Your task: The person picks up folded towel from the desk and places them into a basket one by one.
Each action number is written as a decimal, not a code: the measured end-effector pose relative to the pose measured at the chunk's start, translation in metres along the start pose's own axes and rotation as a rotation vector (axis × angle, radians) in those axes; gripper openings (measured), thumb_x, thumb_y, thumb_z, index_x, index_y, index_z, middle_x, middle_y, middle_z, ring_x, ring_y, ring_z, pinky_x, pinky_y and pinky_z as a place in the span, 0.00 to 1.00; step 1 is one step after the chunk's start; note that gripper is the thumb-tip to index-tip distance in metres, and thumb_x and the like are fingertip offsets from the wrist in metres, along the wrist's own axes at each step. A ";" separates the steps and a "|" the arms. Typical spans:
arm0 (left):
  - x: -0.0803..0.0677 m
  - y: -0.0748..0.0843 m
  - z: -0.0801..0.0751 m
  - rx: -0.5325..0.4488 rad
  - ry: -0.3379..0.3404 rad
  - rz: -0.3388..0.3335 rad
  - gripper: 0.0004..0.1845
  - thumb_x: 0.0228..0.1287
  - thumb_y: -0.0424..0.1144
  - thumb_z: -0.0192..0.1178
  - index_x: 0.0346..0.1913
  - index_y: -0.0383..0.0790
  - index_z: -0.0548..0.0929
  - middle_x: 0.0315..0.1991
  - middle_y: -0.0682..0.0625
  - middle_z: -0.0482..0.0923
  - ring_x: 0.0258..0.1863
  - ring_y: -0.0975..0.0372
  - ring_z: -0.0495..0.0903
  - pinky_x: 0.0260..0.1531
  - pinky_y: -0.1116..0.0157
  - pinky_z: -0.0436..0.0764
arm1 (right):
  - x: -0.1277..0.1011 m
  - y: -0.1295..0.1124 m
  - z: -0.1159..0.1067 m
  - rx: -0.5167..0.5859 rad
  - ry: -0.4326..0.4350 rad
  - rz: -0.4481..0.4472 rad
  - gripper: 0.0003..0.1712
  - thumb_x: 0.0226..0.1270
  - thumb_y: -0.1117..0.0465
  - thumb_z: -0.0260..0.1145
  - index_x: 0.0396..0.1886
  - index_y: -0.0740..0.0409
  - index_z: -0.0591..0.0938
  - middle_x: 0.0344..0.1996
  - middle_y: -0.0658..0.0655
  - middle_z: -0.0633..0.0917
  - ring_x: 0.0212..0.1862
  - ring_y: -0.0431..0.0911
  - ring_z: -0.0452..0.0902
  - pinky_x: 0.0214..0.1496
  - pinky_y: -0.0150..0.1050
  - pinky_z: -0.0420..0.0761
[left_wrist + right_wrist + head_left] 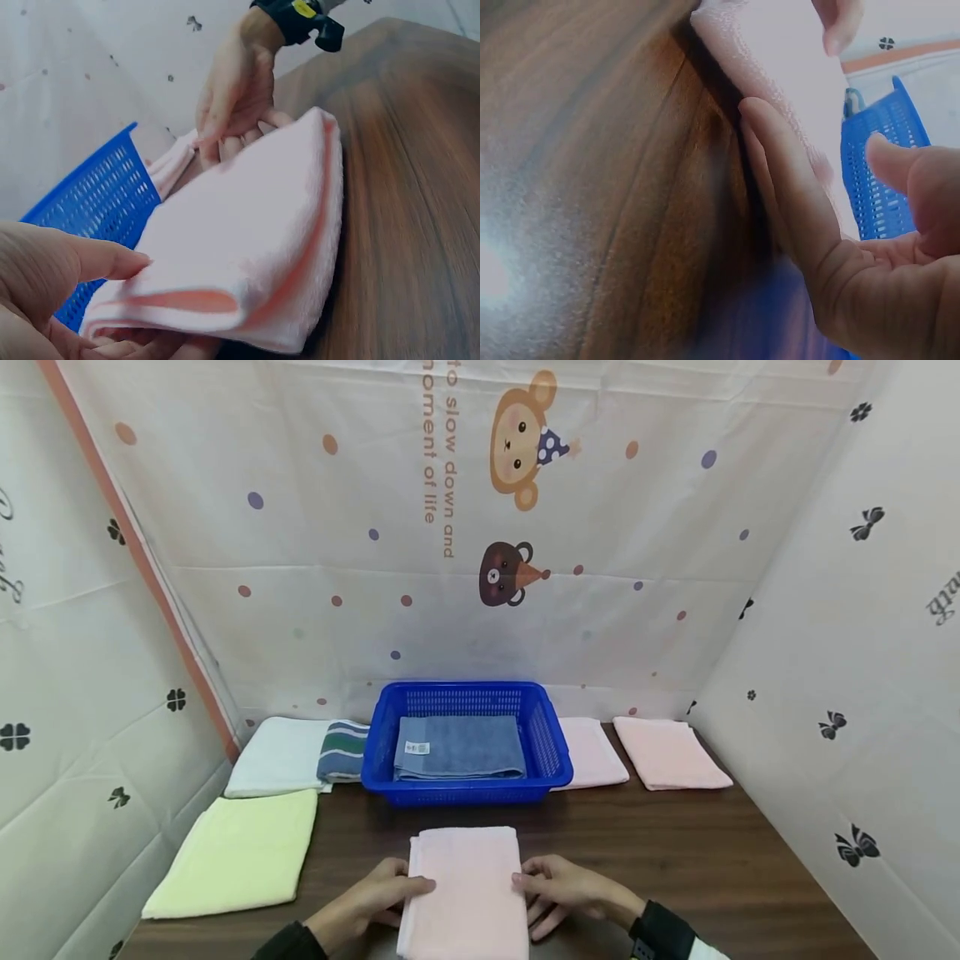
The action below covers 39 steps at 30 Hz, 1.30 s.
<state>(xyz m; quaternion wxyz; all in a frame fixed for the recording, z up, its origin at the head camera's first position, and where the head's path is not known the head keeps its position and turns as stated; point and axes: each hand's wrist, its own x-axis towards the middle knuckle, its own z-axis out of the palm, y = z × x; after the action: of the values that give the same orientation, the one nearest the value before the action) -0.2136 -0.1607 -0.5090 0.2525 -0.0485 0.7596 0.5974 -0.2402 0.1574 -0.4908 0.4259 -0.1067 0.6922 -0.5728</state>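
A folded pale pink towel (465, 893) lies at the front of the dark wooden table, its layered folds facing my left hand in the left wrist view. My left hand (378, 897) grips the left edge, thumb on top and fingers beneath. On the opposite side is my right hand (566, 889); its fingers (787, 169) lie fairly straight along the towel's side, and its thumb is spread apart from them. Behind the towel stands a blue plastic basket (465, 791) holding a folded blue-grey towel (468, 747) with a white label.
Left of the basket lie a yellow-green towel (240, 856), a white towel (281, 756) and a striped blue-green towel (343, 752). To its right are a pale pink towel (592, 752) and a peach towel (670, 753). Printed cloth walls (337, 635) enclose the table.
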 end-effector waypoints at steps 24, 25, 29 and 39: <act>0.000 0.007 -0.015 -0.125 -0.100 -0.014 0.19 0.69 0.35 0.63 0.55 0.28 0.70 0.36 0.45 0.84 0.32 0.61 0.85 0.36 0.61 0.90 | 0.014 -0.012 0.015 -0.086 0.296 -0.161 0.40 0.72 0.62 0.66 0.73 0.75 0.58 0.30 0.53 0.81 0.33 0.43 0.81 0.29 0.43 0.89; 0.000 0.007 -0.015 -0.128 -0.104 -0.018 0.18 0.70 0.35 0.63 0.55 0.29 0.70 0.36 0.45 0.84 0.32 0.61 0.85 0.36 0.61 0.90 | 0.014 -0.011 0.015 -0.088 0.297 -0.172 0.40 0.72 0.62 0.66 0.73 0.75 0.58 0.29 0.52 0.80 0.33 0.43 0.81 0.28 0.43 0.89; -0.006 0.009 -0.012 -0.148 -0.160 -0.009 0.17 0.72 0.34 0.60 0.56 0.29 0.70 0.36 0.45 0.85 0.33 0.61 0.87 0.39 0.59 0.90 | 0.008 -0.009 0.016 -0.095 0.293 -0.209 0.40 0.71 0.64 0.67 0.74 0.74 0.58 0.29 0.52 0.79 0.33 0.43 0.78 0.26 0.41 0.88; -0.039 0.061 -0.029 -0.230 -0.416 0.165 0.30 0.73 0.33 0.57 0.72 0.27 0.62 0.45 0.48 0.86 0.45 0.59 0.87 0.46 0.57 0.89 | -0.033 -0.064 0.011 -0.180 0.236 -0.315 0.38 0.73 0.65 0.65 0.75 0.70 0.59 0.33 0.54 0.81 0.36 0.46 0.82 0.27 0.50 0.88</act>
<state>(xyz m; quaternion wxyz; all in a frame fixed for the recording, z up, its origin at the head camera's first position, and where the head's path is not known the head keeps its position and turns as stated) -0.2122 -0.1792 -0.4331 0.3467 0.1094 0.6196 0.6957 -0.2343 0.1503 -0.4188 0.2359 -0.1833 0.7606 -0.5764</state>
